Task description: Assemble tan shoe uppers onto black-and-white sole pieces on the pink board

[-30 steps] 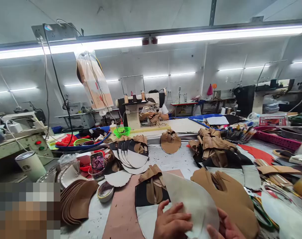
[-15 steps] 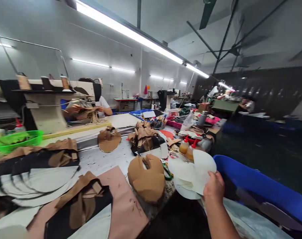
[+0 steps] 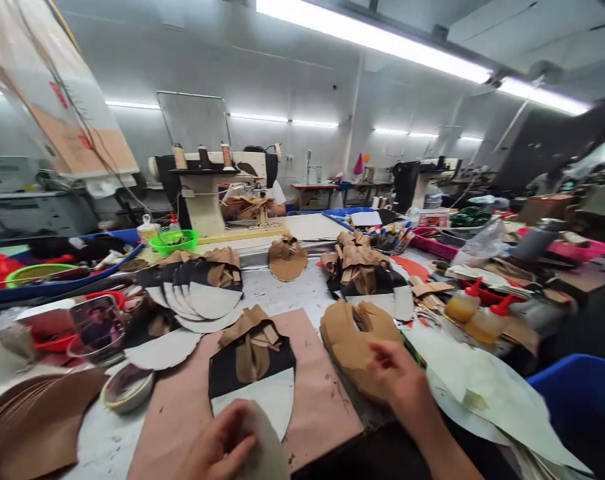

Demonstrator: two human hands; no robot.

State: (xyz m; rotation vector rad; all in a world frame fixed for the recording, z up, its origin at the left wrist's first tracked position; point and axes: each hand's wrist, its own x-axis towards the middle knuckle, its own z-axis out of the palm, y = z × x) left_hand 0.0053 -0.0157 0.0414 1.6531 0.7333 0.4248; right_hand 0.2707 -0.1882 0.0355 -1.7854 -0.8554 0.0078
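Pink mat (image 3: 322,373); hands (image 3: 222,443) apart, left holding white sheet (image 3: 267,448).

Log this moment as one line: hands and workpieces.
left hand: holds pale piece | right hand: over brown stack, contact unclear | black, white and brown piece: lies on pink sheet

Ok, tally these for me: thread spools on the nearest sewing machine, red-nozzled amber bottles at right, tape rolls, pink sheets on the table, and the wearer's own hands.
Thread spools: 3
Red-nozzled amber bottles: 2
Tape roll: 1
Pink sheet: 1
Wearer's hands: 2
Total: 9
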